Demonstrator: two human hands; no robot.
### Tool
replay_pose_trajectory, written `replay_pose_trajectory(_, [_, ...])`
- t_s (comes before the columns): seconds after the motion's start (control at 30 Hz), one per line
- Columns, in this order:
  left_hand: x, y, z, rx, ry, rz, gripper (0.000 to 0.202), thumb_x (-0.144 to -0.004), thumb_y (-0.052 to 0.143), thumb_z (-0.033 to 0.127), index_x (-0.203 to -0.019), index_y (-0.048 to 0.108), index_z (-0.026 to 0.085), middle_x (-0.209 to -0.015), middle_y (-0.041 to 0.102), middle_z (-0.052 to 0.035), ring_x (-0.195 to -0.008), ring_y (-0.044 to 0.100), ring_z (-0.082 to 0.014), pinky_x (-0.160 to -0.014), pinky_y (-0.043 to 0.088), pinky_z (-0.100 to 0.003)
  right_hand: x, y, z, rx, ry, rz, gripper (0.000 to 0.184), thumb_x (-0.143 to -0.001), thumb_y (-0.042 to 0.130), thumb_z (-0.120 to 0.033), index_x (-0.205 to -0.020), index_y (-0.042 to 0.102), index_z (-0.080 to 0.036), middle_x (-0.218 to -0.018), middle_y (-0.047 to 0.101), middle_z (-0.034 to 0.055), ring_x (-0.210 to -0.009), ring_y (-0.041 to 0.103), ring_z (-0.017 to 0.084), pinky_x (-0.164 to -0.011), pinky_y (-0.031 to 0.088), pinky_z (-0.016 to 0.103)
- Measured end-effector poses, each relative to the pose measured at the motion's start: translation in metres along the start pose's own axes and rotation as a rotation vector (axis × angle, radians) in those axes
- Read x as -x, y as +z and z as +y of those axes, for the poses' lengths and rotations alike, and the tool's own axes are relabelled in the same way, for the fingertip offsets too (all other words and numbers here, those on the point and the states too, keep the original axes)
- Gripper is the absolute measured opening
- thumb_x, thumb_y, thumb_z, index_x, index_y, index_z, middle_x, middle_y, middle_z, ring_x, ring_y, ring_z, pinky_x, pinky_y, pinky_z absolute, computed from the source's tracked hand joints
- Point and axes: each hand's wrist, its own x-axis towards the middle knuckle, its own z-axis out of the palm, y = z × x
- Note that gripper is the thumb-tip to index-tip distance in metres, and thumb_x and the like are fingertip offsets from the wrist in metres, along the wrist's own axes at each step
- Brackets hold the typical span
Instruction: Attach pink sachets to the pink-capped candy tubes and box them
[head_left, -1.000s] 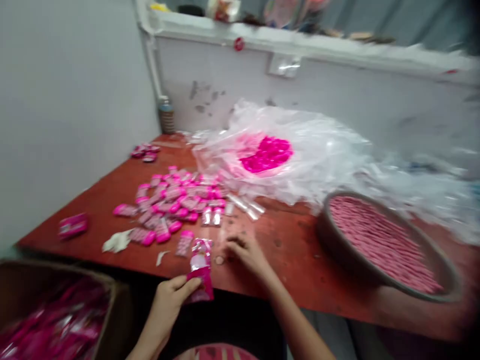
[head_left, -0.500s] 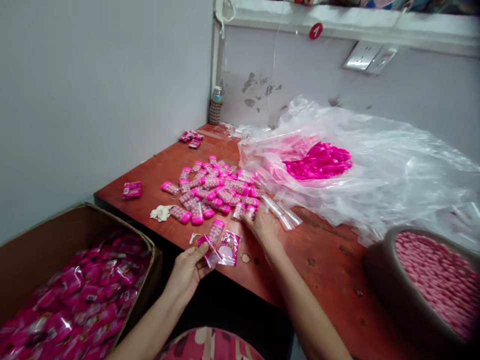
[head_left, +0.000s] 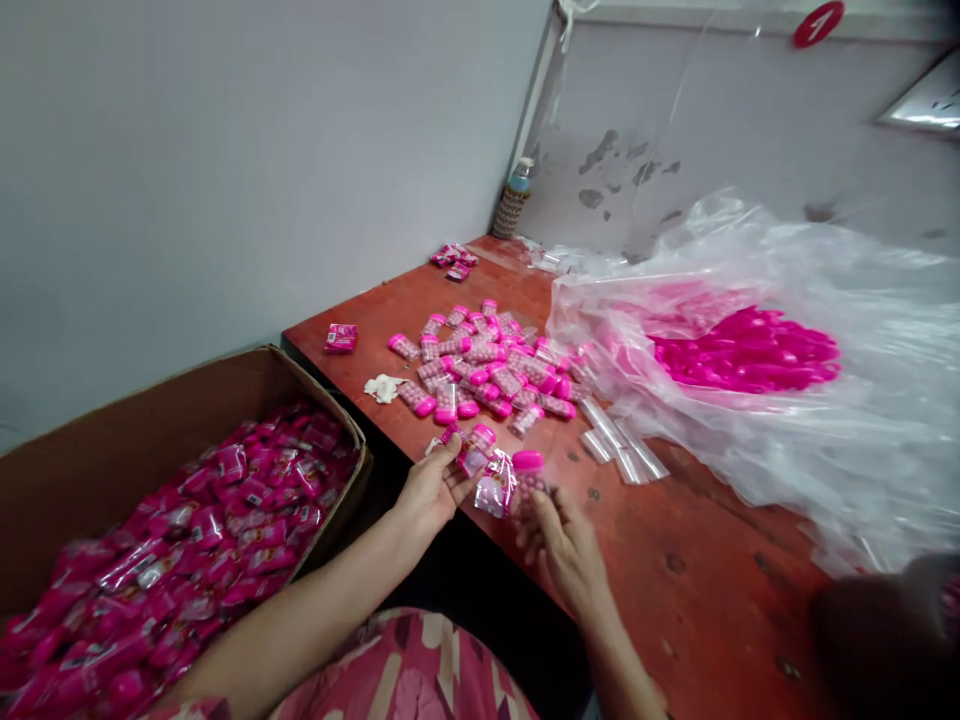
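Observation:
My left hand [head_left: 430, 490] pinches the edge of a small pink printed plastic sachet [head_left: 489, 484] near the front edge of the red table [head_left: 720, 560]. My right hand [head_left: 562, 535] holds a small clear tube with a pink cap [head_left: 529, 472] full of pink candies, its end at the sachet's mouth. Just beyond lies a heap of the same pink-capped tubes [head_left: 487, 365]. A brown cardboard box [head_left: 150, 440] at the left holds many filled pink sachets [head_left: 202, 540].
A big crumpled clear plastic bag [head_left: 750, 400] with loose pink caps [head_left: 746, 350] covers the right of the table. Empty clear tubes [head_left: 622, 450] lie by it. A dark bowl [head_left: 892, 630] sits at the right corner. A small bottle [head_left: 515, 198] stands by the wall.
My right hand has come back from the heap with one pink-capped tube and brought it to the sachet in my left hand. The view has swung left and down.

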Motion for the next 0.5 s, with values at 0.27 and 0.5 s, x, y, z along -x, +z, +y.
replay_pose_trajectory(0.27, [0.004, 0.010, -0.013, 0.044, -0.031, -0.042, 0.007, -0.072, 0.063, 0.016, -0.076, 0.059, 0.011, -0.067, 0.065, -0.0054, -0.059, 0.063, -0.0151, -0.059, 0.054, -0.029, 0.023, 0.035, -0.012, -0.244, 0.046, 0.068, 0.032, -0.081, 0.042, -0.049, -0.091, 0.045, -0.019, -0.057, 0.054, -0.0048, -0.037, 0.051, 0.008, -0.030, 0.038, 0.015])
replay_pose_trajectory(0.5, [0.008, 0.014, -0.017, -0.028, -0.008, -0.139, 0.009, -0.073, 0.062, 0.019, -0.074, 0.060, 0.011, -0.063, 0.064, -0.0042, -0.054, 0.060, -0.0131, -0.053, 0.051, -0.024, 0.022, 0.036, -0.002, -0.338, 0.038, -0.018, 0.030, -0.082, 0.042, -0.047, -0.093, 0.044, -0.019, -0.058, 0.054, -0.0044, -0.037, 0.051, 0.008, -0.030, 0.038, 0.015])
